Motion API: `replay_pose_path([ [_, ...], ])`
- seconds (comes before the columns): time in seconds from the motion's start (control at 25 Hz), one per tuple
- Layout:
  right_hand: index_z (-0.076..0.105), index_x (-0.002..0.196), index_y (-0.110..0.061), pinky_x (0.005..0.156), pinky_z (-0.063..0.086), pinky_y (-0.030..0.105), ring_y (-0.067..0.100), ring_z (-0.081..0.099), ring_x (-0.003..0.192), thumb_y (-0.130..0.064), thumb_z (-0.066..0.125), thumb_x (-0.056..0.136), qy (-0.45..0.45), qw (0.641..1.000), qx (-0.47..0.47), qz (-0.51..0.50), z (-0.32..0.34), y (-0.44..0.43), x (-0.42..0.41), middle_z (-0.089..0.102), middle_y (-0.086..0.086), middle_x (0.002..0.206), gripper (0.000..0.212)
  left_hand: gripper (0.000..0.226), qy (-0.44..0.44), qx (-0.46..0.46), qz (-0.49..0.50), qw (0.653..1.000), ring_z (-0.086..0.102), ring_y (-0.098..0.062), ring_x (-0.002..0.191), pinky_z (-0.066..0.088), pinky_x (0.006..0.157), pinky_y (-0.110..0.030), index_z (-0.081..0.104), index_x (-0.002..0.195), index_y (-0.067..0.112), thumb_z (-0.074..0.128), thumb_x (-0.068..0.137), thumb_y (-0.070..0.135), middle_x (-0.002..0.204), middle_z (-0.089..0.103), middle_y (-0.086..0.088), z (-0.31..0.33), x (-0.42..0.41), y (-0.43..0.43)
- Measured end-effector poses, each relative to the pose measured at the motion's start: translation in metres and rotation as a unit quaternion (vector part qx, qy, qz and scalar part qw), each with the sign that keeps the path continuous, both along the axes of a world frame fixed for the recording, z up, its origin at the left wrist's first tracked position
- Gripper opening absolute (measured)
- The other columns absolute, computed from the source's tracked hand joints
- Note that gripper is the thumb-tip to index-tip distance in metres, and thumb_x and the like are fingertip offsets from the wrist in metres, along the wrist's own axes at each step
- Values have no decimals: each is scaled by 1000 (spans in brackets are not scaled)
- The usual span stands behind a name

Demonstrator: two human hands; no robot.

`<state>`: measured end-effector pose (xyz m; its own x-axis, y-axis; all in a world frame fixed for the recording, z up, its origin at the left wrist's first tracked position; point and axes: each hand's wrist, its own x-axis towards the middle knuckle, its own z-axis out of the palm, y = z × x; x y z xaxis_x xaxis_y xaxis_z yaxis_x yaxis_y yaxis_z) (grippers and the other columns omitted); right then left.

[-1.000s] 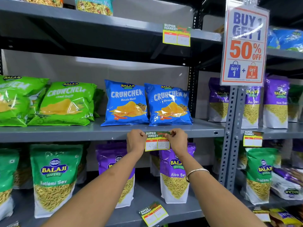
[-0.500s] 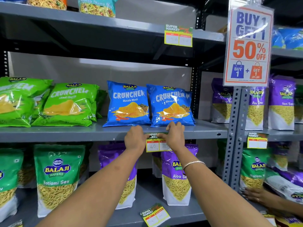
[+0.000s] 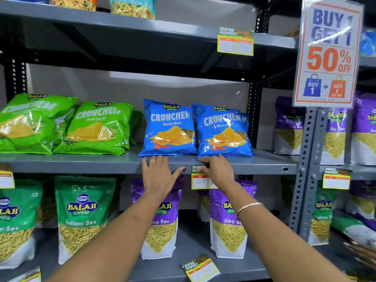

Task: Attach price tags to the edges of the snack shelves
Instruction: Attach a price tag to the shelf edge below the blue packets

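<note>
Left hand (image 3: 158, 176) off yellow paper price tag (image 3: 198, 182), now spread flat on grey metal shelf (image 3: 81, 165) | right hand (image 3: 218, 171) presses tag, fingers uncurled.

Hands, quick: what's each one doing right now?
Left hand: open, fingers spread on the shelf edge, holding nothing.
Right hand: open, pressing the price tag to it.

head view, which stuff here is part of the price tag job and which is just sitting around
Part of the job:
- price tag, pressed by the right hand
- middle shelf edge, left hand resting on it
- spare tag lying on the bottom shelf

Just sitting there:
- blue Crunchem bags
- green Crunchem bags
- Aloo Sev pouches
- 50% off sign
</note>
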<state>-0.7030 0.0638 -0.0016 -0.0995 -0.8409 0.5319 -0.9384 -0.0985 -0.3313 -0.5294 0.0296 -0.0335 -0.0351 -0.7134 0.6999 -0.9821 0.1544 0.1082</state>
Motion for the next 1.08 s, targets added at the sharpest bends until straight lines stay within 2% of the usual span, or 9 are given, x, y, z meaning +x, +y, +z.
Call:
replay_pose_path([
  [0.24,59,125,-22,86,48,36,27,61,111,-25,68,85,12,998,38,40,15,3,-12,68,8,122,42,77,-9,5,3,1000,48,-22,126,26,115,-47,50,128,13,29,83,71,131,59,-4,1,1,1],
  [0.4,57,128,-22,74,36,27,24,62,102,-16,66,86,49,994,75,64,21,1,-19,68,9,123,43,78,-8,5,2,1000,47,-22,128,25,115,-47,50,129,13,28,82,72,132,58,-4,2,0,-1],
  [0.6,55,130,-18,87,45,32,27,57,116,-8,63,88,61,989,107,86,26,-2,-24,63,8,130,45,77,-14,-1,6,1000,48,-22,127,26,114,-46,51,127,13,28,83,71,130,59,-4,2,0,-2],
  [0.72,55,130,-16,90,45,32,27,58,116,-4,62,88,63,988,114,89,29,-2,-26,63,9,130,44,77,-12,3,12,1000,48,-23,126,26,113,-46,51,128,13,28,83,71,129,59,-4,0,-1,-2],
  [0.8,53,131,-14,99,43,34,28,54,122,-5,62,88,53,987,120,93,24,2,-25,60,11,134,45,75,-9,5,-1,1000,47,-23,126,25,114,-47,51,128,12,30,84,69,129,59,-5,-3,-1,2],
  [0.88,50,134,-11,108,37,38,29,47,131,-7,62,89,-20,991,73,108,9,10,-21,55,13,138,47,73,-8,8,-19,1000,44,-24,130,21,115,-48,47,132,12,32,85,67,134,56,-7,-3,0,5],
  [0.96,53,129,-8,110,36,40,30,43,131,-9,63,88,-98,989,-84,77,-19,18,-16,56,14,135,43,73,-4,1,-38,999,34,-25,139,16,118,-49,38,139,11,35,87,62,145,46,-8,-7,5,5],
  [1.04,57,119,-7,101,41,38,31,47,119,-13,64,87,-140,964,-225,-21,-54,23,-14,59,14,123,33,70,-53,-68,-54,995,28,-24,143,19,118,-47,35,140,10,37,87,56,150,40,-8,-25,11,7],
  [1.08,57,114,-5,96,39,35,32,48,112,-13,63,87,-184,947,-256,-66,-73,25,-15,59,16,117,29,67,-100,-113,-85,985,32,-23,139,25,114,-44,39,136,12,38,83,53,146,44,-8,-42,12,9],
])
